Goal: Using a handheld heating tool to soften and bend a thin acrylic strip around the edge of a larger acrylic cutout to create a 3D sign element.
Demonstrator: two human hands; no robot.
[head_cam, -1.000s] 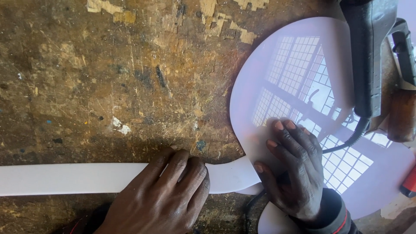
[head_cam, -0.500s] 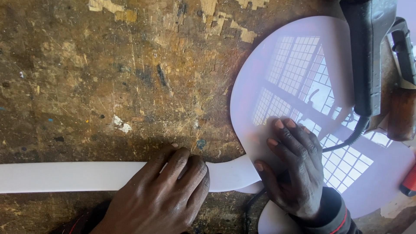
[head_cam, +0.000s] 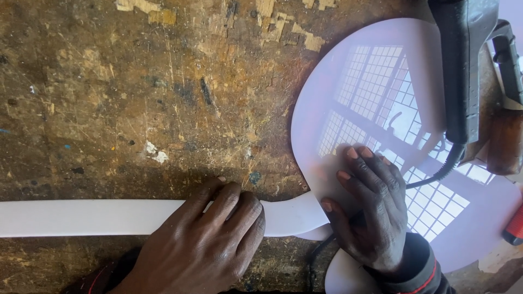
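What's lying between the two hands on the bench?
In the head view, only the curved end of the white strip lies between the left hand and right hand.

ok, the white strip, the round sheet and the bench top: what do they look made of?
White strip: probably plastic, smooth matte, bends in a curve under the left hand. Round sheet: glossy plastic or laminate, mirrors a window grid; right hand flat on it. Bench top: worn wood board, scratched, chipped, paint-flecked.

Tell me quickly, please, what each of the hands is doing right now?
Left hand: open, pressed flat on the white strip, gripping nothing.
Right hand: open, fingers spread, pressed flat on the glossy white sheet, gripping nothing.
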